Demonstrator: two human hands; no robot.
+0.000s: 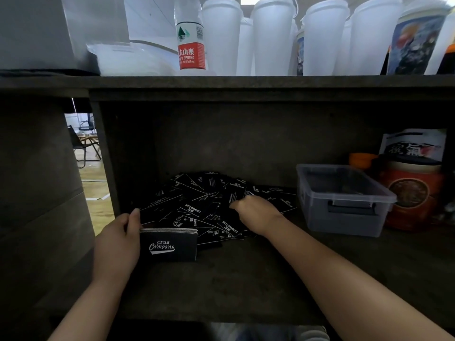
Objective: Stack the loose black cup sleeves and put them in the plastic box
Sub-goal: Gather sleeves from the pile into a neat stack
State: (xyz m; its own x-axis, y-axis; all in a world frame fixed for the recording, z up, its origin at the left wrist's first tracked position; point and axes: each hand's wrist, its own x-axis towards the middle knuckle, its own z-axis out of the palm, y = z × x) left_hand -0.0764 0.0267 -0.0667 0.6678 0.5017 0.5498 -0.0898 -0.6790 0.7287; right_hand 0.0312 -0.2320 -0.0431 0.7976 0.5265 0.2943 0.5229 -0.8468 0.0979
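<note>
Right hand: your right hand (256, 212) lies knuckles-up on the loose pile, fingers curled down into it; they look to be closing on a sleeve at the pile's middle, though the fingertips are hidden, so you cannot be sure what they hold.
Left hand: your left hand (118, 239) grips the gathered stack (170, 246) by its left end, thumb on the top edge, holding it upright on its long edge with the printed face toward you.
Loose sleeves: the pile (209, 200) of black cup sleeves sprawls on the shelf (221, 279) between your two hands, lying every which way.
Key relation: the stack sits just left of and nearer you than the pile, its long axis running left to right; a picked sleeve likely travels leftward to it.
Plastic box: the plastic box (344, 200) stands to the right, open, apparently empty; your right hand is the nearer one.
</note>
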